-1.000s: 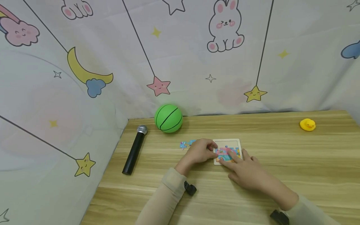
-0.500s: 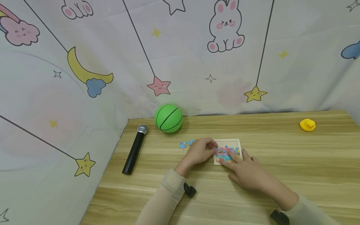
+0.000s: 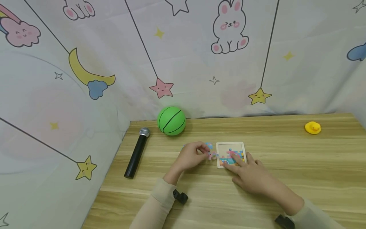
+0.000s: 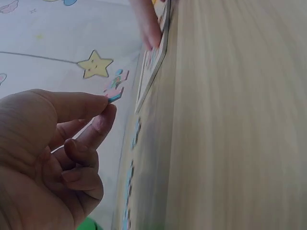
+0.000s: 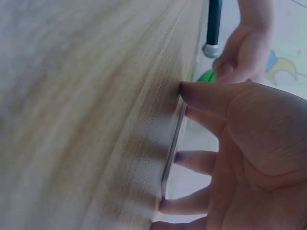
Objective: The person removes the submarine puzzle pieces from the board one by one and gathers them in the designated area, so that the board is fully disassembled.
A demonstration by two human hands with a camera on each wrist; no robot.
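Observation:
My left hand (image 3: 192, 156) pinches a pink and blue jigsaw piece (image 4: 115, 88) between thumb and forefinger. In the head view this piece is just left of the puzzle tray (image 3: 218, 163), raised off the table in the left wrist view. The tray is pale, square and framed, with colourful pieces along its near half and bare board in its far half. My right hand (image 3: 253, 175) rests with spread fingertips on the tray's near right part and the pieces there. Loose blue pieces (image 3: 209, 145) lie beyond my left hand, which partly hides them.
A green ball (image 3: 171, 121) stands at the table's back edge, against the patterned cloth. Left of it lies a black microphone (image 3: 136, 156). A yellow toy duck (image 3: 313, 127) sits at the back right of the wooden table (image 3: 314, 171).
My left hand has moved left, off the tray, with the pink piece. A gap now shows at the left of the tray's pink row. My right hand has stayed in place.

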